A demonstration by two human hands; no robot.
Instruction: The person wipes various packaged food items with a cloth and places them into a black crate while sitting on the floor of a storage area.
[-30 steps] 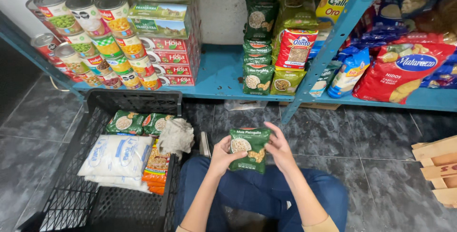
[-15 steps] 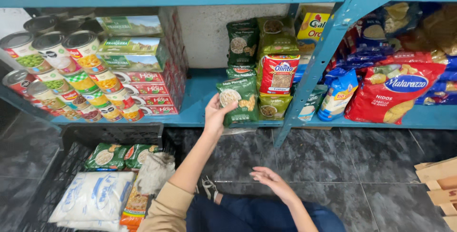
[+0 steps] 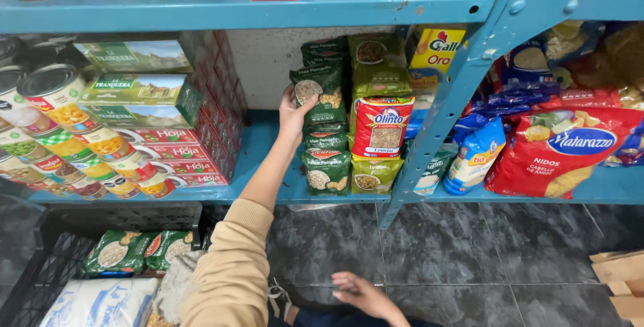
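Left hand point(image 3: 293, 114) grips a green packet point(image 3: 319, 93) by its side edge, against the shelf stack point(image 3: 325, 159). The packet looks light and crinkly-soft. Right hand point(image 3: 359, 293) rests open, empty.

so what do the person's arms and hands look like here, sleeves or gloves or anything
Both hands are bare, with no gloves, rings or watch visible. The left hand comes out of a loose tan sleeve in soft knit fabric with a ribbed cuff partway up the forearm. The right hand shows only to the wrist, so any sleeve there is out of view.

Stacked cans point(image 3: 74, 132); red pasta bag point(image 3: 563, 149); black crate point(image 3: 40, 273)
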